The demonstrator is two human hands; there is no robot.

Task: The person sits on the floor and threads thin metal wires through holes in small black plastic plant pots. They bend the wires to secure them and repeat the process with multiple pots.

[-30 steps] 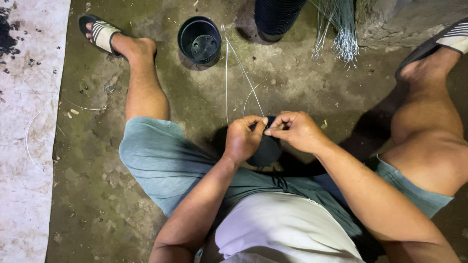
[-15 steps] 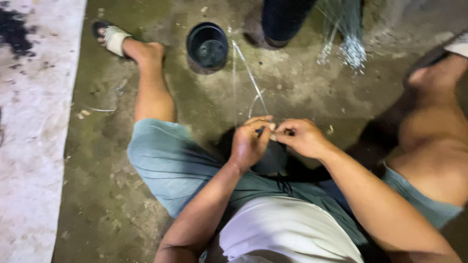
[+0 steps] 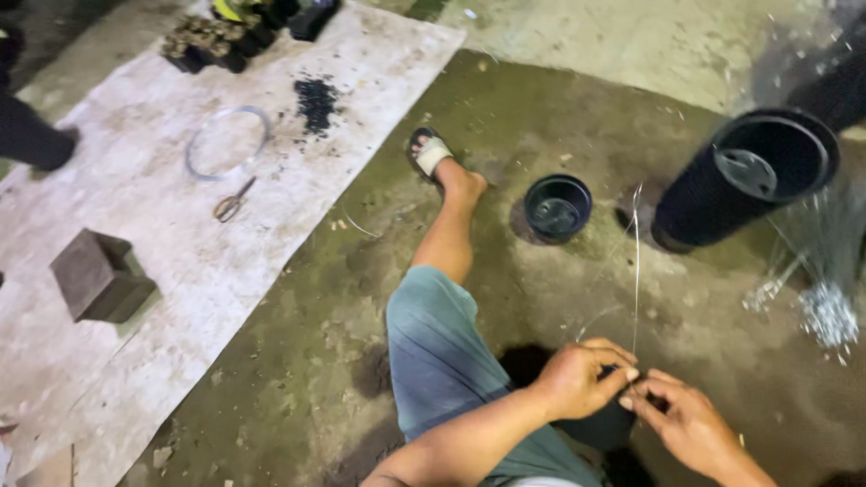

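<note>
A thin wire (image 3: 636,271) is seen in the lower right of the frame, rising almost straight up from the point where the two hands meet, so its long axis runs vertically, toward the top of the picture. The left hand (image 3: 573,379) is curled narrow, its fingertips pinched on the lower end of the wire. The right hand (image 3: 690,422) lies just beside it, to the lower right, fingers likewise drawn together and touching the same spot; the exact grip cannot be told, the wire being so fine. Both hands are equally near the wire.

A small black pot (image 3: 557,207) stands above the hands, a stack of larger black pots (image 3: 744,180) lies tilted at the upper right, and scissors (image 3: 233,202) rest on the pale sheet at the upper left.
</note>
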